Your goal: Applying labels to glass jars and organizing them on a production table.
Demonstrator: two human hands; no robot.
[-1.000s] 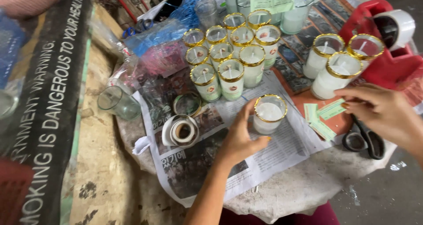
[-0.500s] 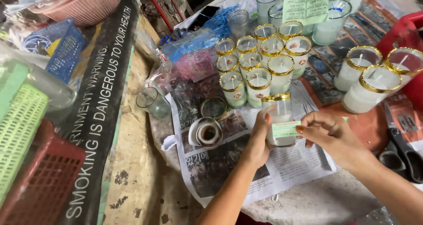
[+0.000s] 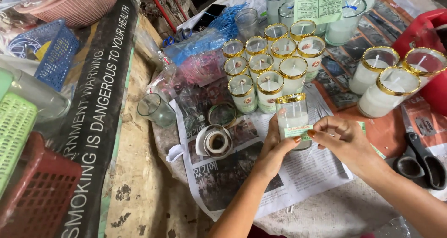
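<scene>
Left hand (image 3: 272,149) clasps the gold-rimmed glass candle (image 3: 292,119) at frame centre; right hand (image 3: 347,142) pinches the small green paper label (image 3: 298,132) against it. Best pressed flat and level.

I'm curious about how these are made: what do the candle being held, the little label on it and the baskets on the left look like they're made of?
Candle glass: clear glass, see-through wall, shiny gold-coloured rim, white wax-like fill. Green label: looks like thin matte paper, pressed on by both hands, left hand, right hand. Red basket: moulded plastic, judging by its regular grid of holes.
</scene>
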